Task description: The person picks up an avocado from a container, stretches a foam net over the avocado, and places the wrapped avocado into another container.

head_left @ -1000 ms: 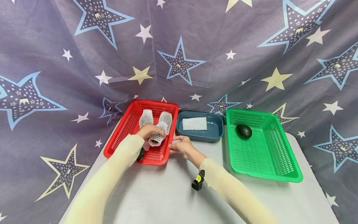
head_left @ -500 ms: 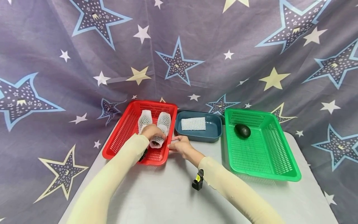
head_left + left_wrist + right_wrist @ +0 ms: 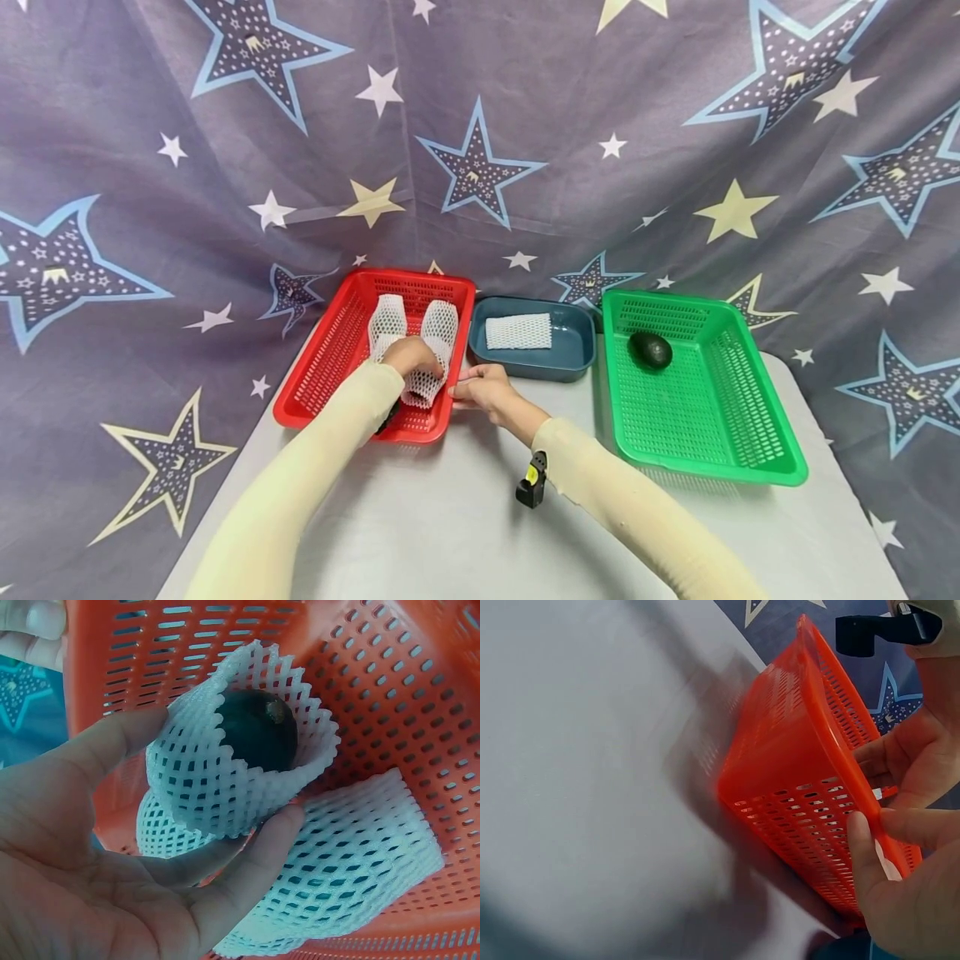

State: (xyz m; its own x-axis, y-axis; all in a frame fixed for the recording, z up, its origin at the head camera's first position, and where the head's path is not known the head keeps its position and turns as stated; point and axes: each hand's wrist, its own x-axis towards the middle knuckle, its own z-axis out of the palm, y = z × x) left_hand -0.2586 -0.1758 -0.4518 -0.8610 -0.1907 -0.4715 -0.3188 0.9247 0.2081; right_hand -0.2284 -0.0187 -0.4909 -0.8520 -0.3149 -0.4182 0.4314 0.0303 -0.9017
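Observation:
My left hand (image 3: 411,357) is inside the red basket (image 3: 318,358). Its thumb and fingers hold an avocado (image 3: 259,735) wrapped in a white foam net (image 3: 187,769), and the avocado's dark stem end shows at the net's opening. Beside it in the left wrist view lies another netted fruit (image 3: 352,862), partly behind my fingers. At the back left of the basket is a further foam net (image 3: 387,317); what it holds is hard to see from the head. My right hand (image 3: 489,390) pinches the basket's right rim (image 3: 866,802) between thumb and fingers.
A dark blue tub (image 3: 577,358) stands right of the red basket, with an empty-looking foam net (image 3: 518,332) in it. Farther right, a green basket (image 3: 693,467) holds one bare avocado (image 3: 650,351). A starry curtain (image 3: 480,100) hangs behind the table (image 3: 450,517).
The netted avocado under my left hand has shifted and turned slightly, its near end lower now. My right hand stays at the basket rim. The head view has shifted a little.

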